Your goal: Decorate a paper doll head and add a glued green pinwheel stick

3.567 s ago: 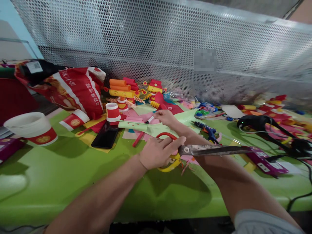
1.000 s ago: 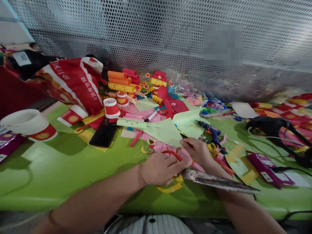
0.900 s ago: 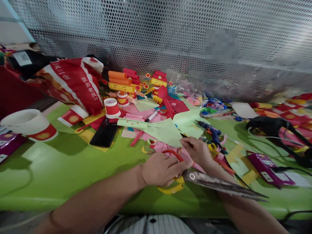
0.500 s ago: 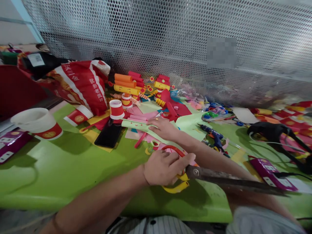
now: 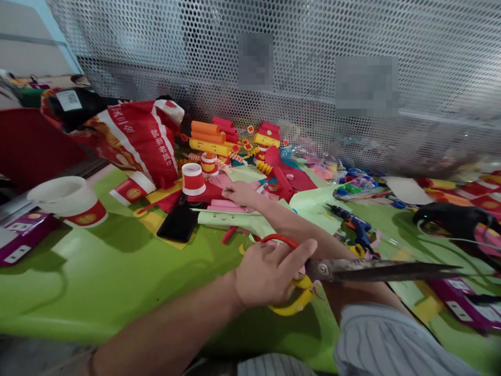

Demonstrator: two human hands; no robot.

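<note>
My left hand [image 5: 270,271] is closed round the red and yellow handles of large scissors [image 5: 352,269]; the dark blades point right, above my right forearm. Farther back, my right hand [image 5: 240,194] reaches over pink paper rolls [image 5: 225,204], fingers slightly bent and nothing visible held. In front of it lies a pale green paper roll [image 5: 223,218] with a small drawn face. A red and white paper cup [image 5: 193,180] stands just left of my right hand, and a black phone [image 5: 178,224] lies nearer the edge.
Paper-cup figures [image 5: 209,146] stand behind. At left are a red bag [image 5: 144,141], a large white cup [image 5: 70,198] and a purple power strip [image 5: 27,235]. A blue glue gun [image 5: 356,224] and another purple strip [image 5: 465,305] are at right. A perforated metal screen [image 5: 297,78] rises behind.
My right hand has lifted off the green roll and moved back to the pink paper. The scissors stay in my left hand, their blades now more level. The view has shifted slightly.
</note>
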